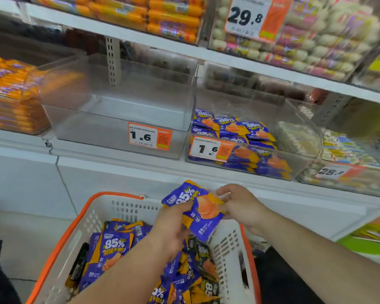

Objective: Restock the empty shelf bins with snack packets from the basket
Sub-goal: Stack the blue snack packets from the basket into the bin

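Packets point(195, 210) in purple and orange are held in a small bunch above the far rim of the basket point(127, 207), just below the shelf edge. Working left to right: a bin of orange sticks point(7, 93) stands at the far left, full; beside it a clear bin point(119, 102) tagged 1.6 is empty; the next bin point(239, 139), also tagged 1.6, is partly filled with matching packets; further right are bins of pale wrapped sweets. Below, the basket holds a loose heap of the same packets, with some darker ones mixed in. Left hand point(173, 224) grips the bunch from beneath, thumb over the near-left edge; right hand point(239, 205) pinches the right edge between thumb and fingers. Neither hand is spread flat. Judged step: a bunch has been lifted clear and is being squared up between both hands, not yet shelved. The next move calls for a lift up and forward over a bin's front wall, most likely the empty one, though the design matches the part-filled bin, so destination is uncertain. The top packet lies face up, tilted, its long axis running from upper left to lower right, printed top toward the upper left.
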Available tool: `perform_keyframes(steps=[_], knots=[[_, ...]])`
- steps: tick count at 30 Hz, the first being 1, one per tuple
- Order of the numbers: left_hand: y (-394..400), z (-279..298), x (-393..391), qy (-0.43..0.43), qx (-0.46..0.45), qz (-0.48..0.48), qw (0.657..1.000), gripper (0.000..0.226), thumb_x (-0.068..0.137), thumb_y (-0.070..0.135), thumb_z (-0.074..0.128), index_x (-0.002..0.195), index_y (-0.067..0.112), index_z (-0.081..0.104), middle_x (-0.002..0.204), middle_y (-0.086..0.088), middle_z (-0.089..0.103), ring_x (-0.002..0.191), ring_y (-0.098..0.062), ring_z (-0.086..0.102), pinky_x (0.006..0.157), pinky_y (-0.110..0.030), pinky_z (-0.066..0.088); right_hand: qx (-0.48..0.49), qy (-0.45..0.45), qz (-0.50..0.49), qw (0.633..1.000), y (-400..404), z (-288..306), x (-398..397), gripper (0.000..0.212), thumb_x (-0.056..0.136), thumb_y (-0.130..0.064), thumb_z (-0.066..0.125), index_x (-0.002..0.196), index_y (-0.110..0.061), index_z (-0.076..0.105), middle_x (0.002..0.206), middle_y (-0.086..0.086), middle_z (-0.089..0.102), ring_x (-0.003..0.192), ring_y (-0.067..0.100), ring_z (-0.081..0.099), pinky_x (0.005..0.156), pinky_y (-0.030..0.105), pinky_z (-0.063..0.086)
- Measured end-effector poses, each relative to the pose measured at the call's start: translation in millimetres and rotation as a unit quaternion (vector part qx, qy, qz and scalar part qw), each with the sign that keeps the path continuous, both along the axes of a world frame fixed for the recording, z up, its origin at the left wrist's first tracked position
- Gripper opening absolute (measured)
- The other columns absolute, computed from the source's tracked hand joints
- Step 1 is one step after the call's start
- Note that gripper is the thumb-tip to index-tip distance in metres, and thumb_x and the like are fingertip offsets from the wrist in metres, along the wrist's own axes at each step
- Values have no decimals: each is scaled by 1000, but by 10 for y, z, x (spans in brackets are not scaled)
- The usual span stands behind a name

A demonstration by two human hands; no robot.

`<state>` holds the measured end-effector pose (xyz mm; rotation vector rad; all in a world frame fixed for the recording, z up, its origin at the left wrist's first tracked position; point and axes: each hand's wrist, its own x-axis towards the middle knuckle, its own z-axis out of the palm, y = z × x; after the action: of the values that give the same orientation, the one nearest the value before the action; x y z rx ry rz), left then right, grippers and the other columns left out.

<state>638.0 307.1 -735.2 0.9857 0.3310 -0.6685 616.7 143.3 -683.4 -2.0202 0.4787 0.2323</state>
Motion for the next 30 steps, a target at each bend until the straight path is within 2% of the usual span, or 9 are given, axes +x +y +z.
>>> perform_keyframes(steps=[5,7,11,13,16,18,22,26,30], knots=[[-208,620,82,-208,37,50,976,26,80,0,67,99,19,70,97,-8,75,86,-26,71,79,-42,53,-319,-232,61,917,113,436,-162,62,58,-50,80,107,-26,51,110,-8,46,98,9,49,81,28,43],[-311,870,145,-267,43,54,961,27,81,0,67,98,21,70,99,-5,75,93,-26,71,80,-41,57,-366,-289,57,883,180,562,-157,75,51,-65,70,111,-25,52,109,-6,47,100,14,51,81,33,47],[-499,1242,333,-399,49,25,915,19,88,18,60,104,23,69,100,-1,75,92,-18,70,77,-39,55,-391,-363,-33,845,18,816,45,73,52,-62,62,112,-21,53,111,0,51,101,22,56,80,38,50],[-571,1266,486,-553,163,17,817,34,79,38,53,109,29,67,111,-1,71,103,-20,64,94,-45,50,-385,-346,-96,850,-219,1012,209,71,58,-58,69,117,-23,52,115,1,52,104,23,57,83,38,50],[-606,1120,718,-674,557,-53,482,65,84,49,44,145,28,39,151,5,40,142,-21,30,118,-51,13,-432,-202,-151,866,-649,1252,465,80,59,-66,65,123,-21,47,119,8,49,110,30,54,87,40,49],[-573,1005,807,-648,635,-123,402,73,90,50,48,153,26,20,158,2,25,146,-25,17,117,-53,-5,-456,-107,-158,870,-875,1301,603,86,61,-70,65,129,-21,45,124,13,48,113,34,52,87,41,49],[-561,815,842,-659,645,-105,372,79,71,35,68,143,23,39,132,-3,49,125,-30,42,117,-52,-3,-475,26,-155,866,-1097,1154,828,75,56,-67,67,114,-21,54,114,12,61,104,33,58,80,35,51],[-617,740,847,-666,637,-51,385,76,57,32,74,130,19,54,115,-5,57,111,-32,51,116,-53,6,-423,137,-64,894,-1162,1010,1015,39,73,-51,73,83,-16,61,98,7,64,83,23,58,68,26,46],[-626,679,890,-678,629,-15,381,74,50,29,77,121,17,59,106,-5,60,103,-32,55,114,-53,12,-351,231,7,907,-1216,919,1139,50,80,-46,75,113,-11,64,122,9,62,100,23,58,92,33,48]])
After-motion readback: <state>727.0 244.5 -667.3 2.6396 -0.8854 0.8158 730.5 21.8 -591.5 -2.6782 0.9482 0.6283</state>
